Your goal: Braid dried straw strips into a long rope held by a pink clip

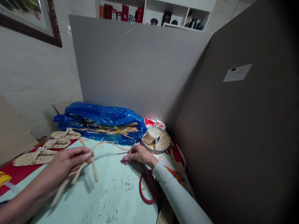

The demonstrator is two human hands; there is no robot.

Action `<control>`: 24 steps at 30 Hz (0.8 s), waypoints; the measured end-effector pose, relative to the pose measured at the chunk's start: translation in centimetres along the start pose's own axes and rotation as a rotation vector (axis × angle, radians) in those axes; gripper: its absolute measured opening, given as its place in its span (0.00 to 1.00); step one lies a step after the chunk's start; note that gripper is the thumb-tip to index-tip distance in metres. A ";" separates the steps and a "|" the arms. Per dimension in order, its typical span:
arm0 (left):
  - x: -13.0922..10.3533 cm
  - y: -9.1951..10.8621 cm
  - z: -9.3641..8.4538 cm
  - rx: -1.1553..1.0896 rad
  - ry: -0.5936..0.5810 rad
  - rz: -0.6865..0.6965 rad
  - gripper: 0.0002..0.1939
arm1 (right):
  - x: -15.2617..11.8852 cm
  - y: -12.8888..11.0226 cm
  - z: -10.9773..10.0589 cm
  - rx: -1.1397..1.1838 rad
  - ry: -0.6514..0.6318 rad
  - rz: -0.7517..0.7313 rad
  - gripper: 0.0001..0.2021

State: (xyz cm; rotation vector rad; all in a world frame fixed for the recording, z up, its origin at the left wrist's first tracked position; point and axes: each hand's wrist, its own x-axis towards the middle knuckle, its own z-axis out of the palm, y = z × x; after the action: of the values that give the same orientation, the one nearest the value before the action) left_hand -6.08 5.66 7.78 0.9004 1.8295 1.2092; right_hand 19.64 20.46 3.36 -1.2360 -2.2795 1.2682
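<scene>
My left hand [75, 159] is closed around pale straw strips [81, 171], whose loose ends hang below and beside the fingers. One thin strand rises from it and arcs toward the blue bag. Low over the table, my right hand [141, 153] pinches a small pinkish-red piece [125, 160]; its exact kind is not clear. A thin dark line runs between the hands, and I cannot tell whether it is a thread or a shadow. Scissors with red handles [140, 188] lie below my right wrist, partly covered by the sleeve.
Behind the hands lies a blue plastic bag [100, 109] of straw. A shallow woven basket [165, 142] holds a paper cup [153, 133]. Straw sandals [35, 157] line the left side. Grey panels [140, 68] enclose the back and right. Small scraps dot the pale green tabletop [109, 189].
</scene>
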 end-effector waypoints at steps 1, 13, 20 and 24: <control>0.1 1.5 2.0 -0.044 -0.056 0.041 0.23 | 0.0 -0.1 0.0 -0.008 -0.001 0.005 0.16; 2.8 -1.1 9.7 -0.132 -0.356 0.090 0.17 | -1.4 -1.9 0.4 -0.009 0.142 -0.012 0.11; 2.7 -2.4 10.1 -0.069 -0.438 0.054 0.17 | -0.9 -2.2 -0.3 0.381 0.231 -0.026 0.15; 2.8 -2.6 10.5 -0.007 -0.422 0.079 0.16 | 0.0 -2.2 0.5 0.603 0.308 -0.008 0.18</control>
State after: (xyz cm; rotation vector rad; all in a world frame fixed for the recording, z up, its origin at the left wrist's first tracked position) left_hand 1.36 11.59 1.92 1.1362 1.4621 0.9804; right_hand 18.13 19.54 4.81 -1.0949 -1.5231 1.4866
